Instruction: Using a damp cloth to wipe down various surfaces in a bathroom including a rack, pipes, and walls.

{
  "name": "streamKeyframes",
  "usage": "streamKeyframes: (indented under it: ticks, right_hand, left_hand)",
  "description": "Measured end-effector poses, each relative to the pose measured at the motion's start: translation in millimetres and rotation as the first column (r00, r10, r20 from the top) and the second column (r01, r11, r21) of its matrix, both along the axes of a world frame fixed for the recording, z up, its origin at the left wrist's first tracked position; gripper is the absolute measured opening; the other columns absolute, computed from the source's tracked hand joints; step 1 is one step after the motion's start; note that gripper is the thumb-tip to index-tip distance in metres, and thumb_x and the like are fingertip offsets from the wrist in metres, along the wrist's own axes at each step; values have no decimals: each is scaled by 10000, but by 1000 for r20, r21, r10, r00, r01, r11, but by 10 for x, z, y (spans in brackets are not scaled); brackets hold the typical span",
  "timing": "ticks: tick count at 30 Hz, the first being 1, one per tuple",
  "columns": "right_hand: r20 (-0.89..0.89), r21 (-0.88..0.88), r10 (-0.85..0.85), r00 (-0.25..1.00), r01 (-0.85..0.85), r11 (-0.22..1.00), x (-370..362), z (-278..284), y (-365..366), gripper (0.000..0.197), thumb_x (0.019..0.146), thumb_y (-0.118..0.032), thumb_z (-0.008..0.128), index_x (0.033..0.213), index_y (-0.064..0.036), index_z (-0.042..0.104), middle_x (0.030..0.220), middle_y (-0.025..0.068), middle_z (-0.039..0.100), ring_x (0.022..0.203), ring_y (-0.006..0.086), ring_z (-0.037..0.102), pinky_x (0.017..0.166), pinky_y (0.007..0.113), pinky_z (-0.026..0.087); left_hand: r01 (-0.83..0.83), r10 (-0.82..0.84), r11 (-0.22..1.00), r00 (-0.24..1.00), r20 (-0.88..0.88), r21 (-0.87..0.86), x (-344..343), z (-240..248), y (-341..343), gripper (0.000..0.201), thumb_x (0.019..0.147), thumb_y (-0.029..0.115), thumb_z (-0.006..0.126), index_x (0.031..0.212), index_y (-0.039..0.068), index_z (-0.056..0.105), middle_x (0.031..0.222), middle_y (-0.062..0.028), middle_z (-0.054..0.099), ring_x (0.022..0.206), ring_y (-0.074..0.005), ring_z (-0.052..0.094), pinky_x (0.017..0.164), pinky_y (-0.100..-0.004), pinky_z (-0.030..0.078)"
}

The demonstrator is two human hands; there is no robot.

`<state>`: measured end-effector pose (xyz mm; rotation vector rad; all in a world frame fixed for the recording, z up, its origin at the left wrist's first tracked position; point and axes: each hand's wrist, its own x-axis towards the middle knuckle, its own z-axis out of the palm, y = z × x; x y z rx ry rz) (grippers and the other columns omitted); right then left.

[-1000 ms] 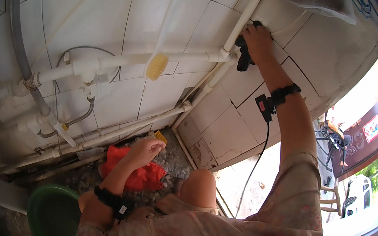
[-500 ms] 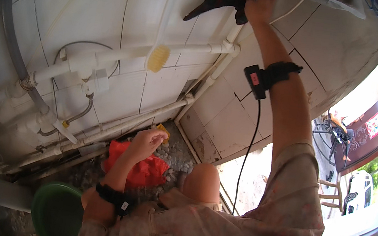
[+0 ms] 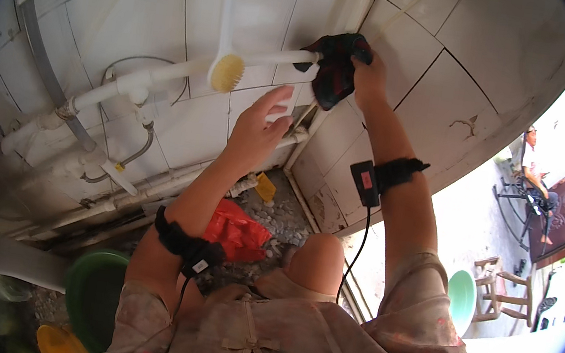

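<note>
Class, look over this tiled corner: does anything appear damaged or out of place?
Yes. Low on the right-hand wall, a tile has a rough brownish patch where its pale surface looks worn away. Nearby, crumpled red plastic lies on the pebbly floor.

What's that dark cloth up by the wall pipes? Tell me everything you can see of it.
The dark cloth looks like soft, crumpled fabric, mostly black with dull reddish patches. The right hand grips its right side. It is bunched at the right end of the white horizontal pipe, near the wall corner, with one flap reaching left and a thicker fold hanging down. Whether it wraps fully around the pipe is hidden.
</note>
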<state>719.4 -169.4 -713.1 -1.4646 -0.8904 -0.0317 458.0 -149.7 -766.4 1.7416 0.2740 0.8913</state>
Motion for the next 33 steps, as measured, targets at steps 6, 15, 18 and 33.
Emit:
streamKeyframes:
  ticks: [6, 15, 18, 33]
  right_hand:
    - [-315, 319, 478, 820, -383, 867, -585, -19, -382, 376, 843, -22, 616, 1217, -5, 575, 1067, 117, 639, 973, 209, 594, 896, 313, 462]
    - [175, 197, 119, 977, -153, 968, -85, -144, -1036, 540, 744, 90, 571, 1267, -25, 506, 1183, 167, 557, 1092, 271, 562, 943, 342, 459]
    - [545, 161, -141, 827, 62, 985, 22, 239, -1250, 436, 752, 58, 587, 1179, -34, 594, 1209, 158, 559, 1055, 291, 579, 996, 402, 431]
    - [981, -190, 103, 164, 706, 682, 82, -1161, -1390, 413, 775, -97, 549, 1164, 3, 647, 1228, 80, 600, 1046, 224, 565, 1166, 437, 254]
  left_hand:
    - [-311, 313, 873, 948, 58, 377, 620, 200, 165, 754, 921, 248, 645, 1516, 98, 207, 1406, -148, 472, 1225, -273, 527, 975, -335, 452]
    - [59, -39, 975, 995, 96, -214, 1589, 311, -237, 439, 894, 92, 633, 1295, -30, 500, 1204, -158, 599, 1061, -215, 596, 899, -314, 489]
    - [-20, 13, 1000, 964, 265, 22, 1939, 525, -137, 404, 894, 99, 625, 1261, -37, 525, 1149, -145, 634, 1008, -218, 622, 859, -319, 507]
    - [5, 73, 926, 978, -193, 377, 2454, -1510, -131, 436, 960, 290, 509, 1308, 50, 405, 1200, -262, 590, 1084, -426, 590, 852, -464, 500]
